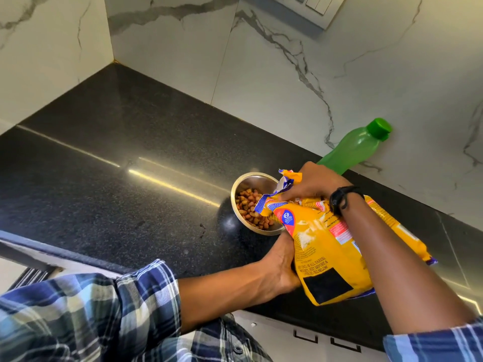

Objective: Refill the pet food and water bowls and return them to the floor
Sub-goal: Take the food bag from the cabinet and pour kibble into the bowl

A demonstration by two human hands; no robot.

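Both hands, left point(281, 267) and right point(311, 184), grip the yellow food bag point(337, 246), tipping kibble into the steel bowl point(244, 182) — next probably the green bottle point(358, 147) for water.

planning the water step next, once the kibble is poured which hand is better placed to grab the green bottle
Right, probably. The right hand pinches the food bag near its mouth, just in front of the green bottle. The left hand supports the bag's underside at the near counter edge, farther from the bottle.
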